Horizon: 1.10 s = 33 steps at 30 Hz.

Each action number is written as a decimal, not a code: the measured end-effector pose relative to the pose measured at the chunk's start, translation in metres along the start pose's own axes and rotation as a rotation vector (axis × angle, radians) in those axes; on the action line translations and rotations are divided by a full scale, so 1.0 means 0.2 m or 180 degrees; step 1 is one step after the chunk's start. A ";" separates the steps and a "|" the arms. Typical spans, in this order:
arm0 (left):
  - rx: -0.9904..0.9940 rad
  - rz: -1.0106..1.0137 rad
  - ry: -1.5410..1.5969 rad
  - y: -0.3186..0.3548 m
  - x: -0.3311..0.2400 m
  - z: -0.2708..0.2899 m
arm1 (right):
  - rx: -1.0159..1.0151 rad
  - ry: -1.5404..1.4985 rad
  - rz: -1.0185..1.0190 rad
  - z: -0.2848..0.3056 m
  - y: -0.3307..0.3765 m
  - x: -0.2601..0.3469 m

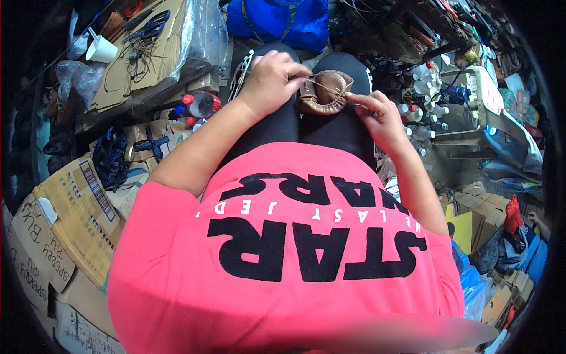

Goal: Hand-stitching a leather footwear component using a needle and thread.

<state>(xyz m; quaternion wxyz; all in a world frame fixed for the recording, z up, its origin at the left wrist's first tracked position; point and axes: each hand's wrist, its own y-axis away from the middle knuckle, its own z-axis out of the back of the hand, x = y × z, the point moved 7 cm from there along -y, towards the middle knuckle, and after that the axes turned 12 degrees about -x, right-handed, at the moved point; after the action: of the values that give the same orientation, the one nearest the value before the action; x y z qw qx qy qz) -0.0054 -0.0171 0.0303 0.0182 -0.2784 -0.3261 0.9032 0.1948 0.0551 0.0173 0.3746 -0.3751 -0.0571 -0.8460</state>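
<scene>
A brown leather moccasin-style shoe (328, 81) with a gathered, puckered seam rests on my thighs, close to my knees. Pale thread (323, 87) runs across its top. My left hand (273, 82) is closed at the shoe's left side, its fingertips pinching the thread. On the right, my right hand (383, 121) has its index finger and thumb together at the shoe's edge, where the thread comes together. Exactly what those right fingertips grip is small and partly hidden.
Flat cardboard pieces (127, 74) with dark cords lie at the upper left, near a white cup (101, 49). A blue bag (295, 26) sits beyond my knees. Several bottles (421, 112) stand at the right. Cardboard boxes (82, 206) crowd the left side.
</scene>
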 end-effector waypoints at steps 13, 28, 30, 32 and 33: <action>0.0661 -0.0140 -0.0178 0.00 -0.11 -0.07 | 0.0129 0.0214 0.0106 0.03 -0.02 0.00; 0.0597 -0.0130 0.0547 -0.05 -0.08 -0.16 | 0.0481 -0.1039 -0.0549 -0.02 -0.09 -0.14; 0.0646 -0.0150 0.0515 -0.05 -0.08 -0.17 | 0.0564 -0.0871 -0.0528 -0.02 -0.09 -0.13; 0.0752 0.0011 0.0656 -0.04 -0.06 -0.19 | 0.0650 -0.1095 -0.0673 -0.03 -0.09 -0.14; 0.0858 0.0174 0.0798 -0.03 -0.04 -0.21 | 0.0737 -0.1319 -0.0819 -0.04 -0.08 -0.16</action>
<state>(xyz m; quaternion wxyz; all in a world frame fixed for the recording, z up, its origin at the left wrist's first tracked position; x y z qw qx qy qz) 0.0226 0.0109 0.0114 0.0713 -0.3926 -0.1896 0.8971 0.1923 0.0821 -0.0065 0.2848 -0.4846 -0.2761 -0.7796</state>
